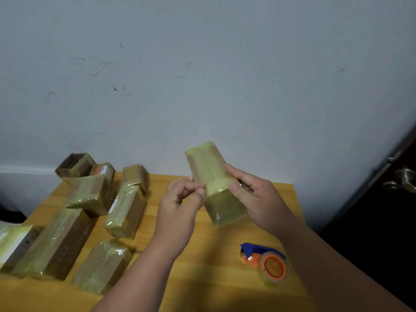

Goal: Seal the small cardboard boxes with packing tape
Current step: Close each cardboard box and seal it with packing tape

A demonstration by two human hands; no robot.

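A long cardboard box (pixel 211 170) wrapped in yellowish tape is held up above the wooden table (pixel 202 278), tilted with its far end up. My right hand (pixel 254 199) grips its right side, thumb pressed on the top face. My left hand (pixel 180 206) is at the box's left edge with fingers curled, thumb and fingertips pinched together against it; what they pinch cannot be made out. A tape dispenser (pixel 265 262) with an orange core and a blue handle lies on the table under my right forearm.
Several taped cardboard boxes (pixel 126 210) lie in rows on the table's left half, one open box (pixel 74 164) at the back. A grey wall stands behind the table. A dark door with a metal knob (pixel 403 179) is at the right.
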